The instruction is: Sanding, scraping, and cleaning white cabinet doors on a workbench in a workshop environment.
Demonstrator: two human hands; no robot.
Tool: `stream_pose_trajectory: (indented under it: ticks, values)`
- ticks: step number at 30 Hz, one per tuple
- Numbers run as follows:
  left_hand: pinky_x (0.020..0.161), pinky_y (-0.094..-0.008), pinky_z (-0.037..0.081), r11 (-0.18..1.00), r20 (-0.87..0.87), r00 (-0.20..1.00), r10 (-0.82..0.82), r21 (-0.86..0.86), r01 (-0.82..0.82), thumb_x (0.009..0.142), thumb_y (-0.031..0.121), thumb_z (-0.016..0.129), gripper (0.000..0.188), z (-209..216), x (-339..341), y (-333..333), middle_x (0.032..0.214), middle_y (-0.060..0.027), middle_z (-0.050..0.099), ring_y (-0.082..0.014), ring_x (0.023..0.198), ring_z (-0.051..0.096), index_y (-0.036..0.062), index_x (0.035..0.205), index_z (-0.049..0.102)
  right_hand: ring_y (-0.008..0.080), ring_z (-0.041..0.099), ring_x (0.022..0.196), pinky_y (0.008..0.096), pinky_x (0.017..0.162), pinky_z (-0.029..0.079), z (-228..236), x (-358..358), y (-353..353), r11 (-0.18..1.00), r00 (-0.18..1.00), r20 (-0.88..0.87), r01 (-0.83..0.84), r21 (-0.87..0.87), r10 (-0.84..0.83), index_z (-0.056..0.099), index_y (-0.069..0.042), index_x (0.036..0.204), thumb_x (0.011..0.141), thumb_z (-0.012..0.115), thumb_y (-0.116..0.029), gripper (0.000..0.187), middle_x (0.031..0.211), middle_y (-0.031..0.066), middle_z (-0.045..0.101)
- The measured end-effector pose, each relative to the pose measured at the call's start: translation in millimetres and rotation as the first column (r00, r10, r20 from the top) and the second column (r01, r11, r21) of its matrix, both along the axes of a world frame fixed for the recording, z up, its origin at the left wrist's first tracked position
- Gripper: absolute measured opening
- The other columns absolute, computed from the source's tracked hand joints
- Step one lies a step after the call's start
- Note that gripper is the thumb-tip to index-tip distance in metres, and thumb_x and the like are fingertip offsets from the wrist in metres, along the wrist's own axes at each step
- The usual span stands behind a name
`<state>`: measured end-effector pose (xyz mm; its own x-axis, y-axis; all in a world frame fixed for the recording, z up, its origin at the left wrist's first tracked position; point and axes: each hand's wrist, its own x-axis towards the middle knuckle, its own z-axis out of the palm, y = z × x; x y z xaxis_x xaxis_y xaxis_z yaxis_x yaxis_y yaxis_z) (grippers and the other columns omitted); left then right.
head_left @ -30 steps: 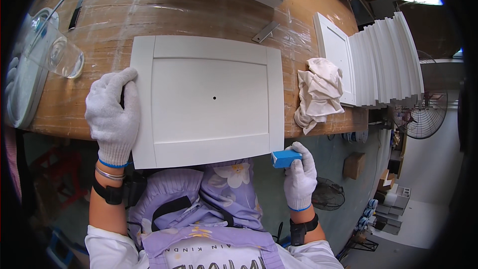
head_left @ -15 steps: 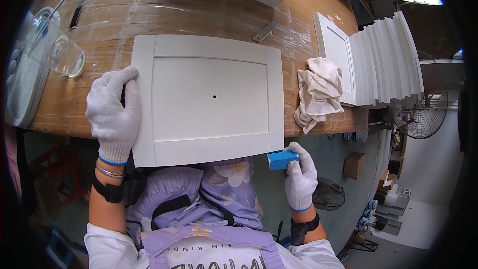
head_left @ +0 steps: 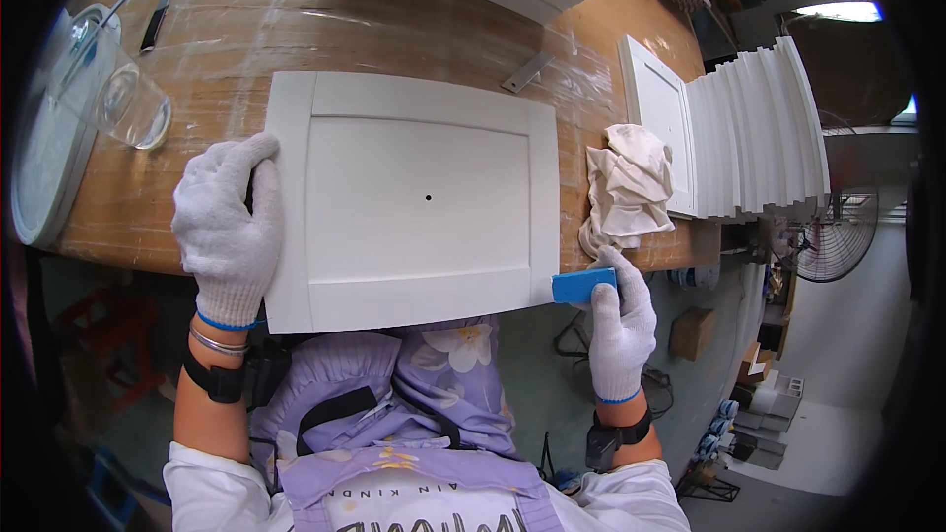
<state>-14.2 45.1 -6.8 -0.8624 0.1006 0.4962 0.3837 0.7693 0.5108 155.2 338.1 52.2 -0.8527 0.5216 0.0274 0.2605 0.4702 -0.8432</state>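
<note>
A white framed cabinet door panel (head_left: 419, 236) with a small dark hole near its centre lies on the table, its near edge overhanging toward me. My left hand (head_left: 229, 227), in a white knit glove, grips the panel's left edge, thumb and fingers closed round it. In my gloved right hand (head_left: 623, 330) is a blue sanding block (head_left: 583, 286), pinched between thumb and fingers at the panel's near right corner. The block's left end meets or overlaps the panel edge; whether it presses there I cannot tell. A crumpled cream cloth (head_left: 631, 187) lies just beyond my right hand.
The wooden table (head_left: 222, 49) is covered with clear film. At its left stand a clear cup (head_left: 133, 108) and a round lid (head_left: 54, 163); a knife (head_left: 158, 20) lies behind them. A metal strip (head_left: 527, 72) sits behind the panel. Stacked white panels (head_left: 759, 138) stand at right.
My right hand has moved up and to the right with the sanding block, bringing it to the panel's right corner. The left hand keeps its hold.
</note>
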Motion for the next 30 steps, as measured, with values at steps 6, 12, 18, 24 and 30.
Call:
stream_pose_trajectory:
  ticks: [6, 12, 18, 24, 30]
  values:
    - [0.082, -0.0365, 0.05, 1.0, -0.016, 1.0, -0.012, 0.028, 0.013, 0.082, -0.001, 0.062, 0.018, 0.5, -1.4, 0.9, 0.093, -0.0132, 0.068, -0.0286, 0.089, 0.064, 0.0026, 0.098, 0.069, 0.0075, 0.055, 0.062, 0.0232, 0.057, 0.049, 5.1, -13.3, 16.0, 0.968, 0.982, 0.178, 0.095, -0.23, -0.054, 0.06, 0.002, 0.118, 0.102, 0.048, -0.033, 0.04, 0.076, 0.0027, 0.058]
    - [0.081, -0.0365, 0.05, 1.0, -0.019, 1.0, -0.02, 0.019, 0.021, 0.082, -0.002, 0.063, 0.018, -3.0, -1.5, -2.1, 0.092, -0.0132, 0.068, -0.0284, 0.089, 0.064, 0.0025, 0.098, 0.068, 0.0062, 0.048, 0.054, 0.0226, 0.05, 0.042, 13.6, -28.0, 16.1, 0.992, 0.932, 0.349, 0.119, -0.037, -0.099, 0.064, -0.001, 0.103, 0.1, 0.051, -0.038, 0.039, 0.065, -0.0005, 0.052]
    - [0.082, -0.0371, 0.05, 0.999, -0.017, 1.0, -0.022, 0.039, 0.023, 0.082, -0.002, 0.064, 0.017, -1.0, -1.8, -1.5, 0.092, -0.0128, 0.068, -0.0285, 0.089, 0.063, 0.0028, 0.098, 0.068, 0.0062, 0.046, 0.052, 0.023, 0.045, 0.038, 13.8, -49.1, 14.9, 0.989, 0.823, 0.549, 0.143, 0.042, -0.142, 0.064, -0.003, 0.091, 0.096, 0.054, -0.04, 0.038, 0.063, -0.0013, 0.049]
    - [0.082, -0.0373, 0.05, 0.999, -0.002, 1.0, -0.022, 0.049, 0.022, 0.082, -0.001, 0.063, 0.018, -1.4, -1.4, -2.3, 0.092, -0.0128, 0.068, -0.0288, 0.09, 0.063, 0.003, 0.098, 0.069, 0.0128, 0.049, 0.06, 0.03, 0.059, 0.042, 2.1, -54.6, 21.6, 0.977, 0.793, 0.59, 0.03, 0.212, -0.152, 0.064, -0.001, 0.08, 0.092, 0.056, -0.044, 0.046, 0.064, 0.0034, 0.054]
    - [0.083, -0.0375, 0.05, 0.999, 0.008, 1.0, -0.014, 0.036, 0.013, 0.082, -0.001, 0.063, 0.018, -1.9, -1.3, -2.0, 0.093, -0.0128, 0.068, -0.0288, 0.09, 0.063, 0.0031, 0.099, 0.069, 0.0146, 0.052, 0.066, 0.0307, 0.067, 0.044, 4.1, -59.9, 18.8, 0.96, 0.756, 0.624, 0.018, 0.279, -0.196, 0.066, 0.0, 0.081, 0.09, 0.058, -0.046, 0.048, 0.067, 0.0065, 0.058]
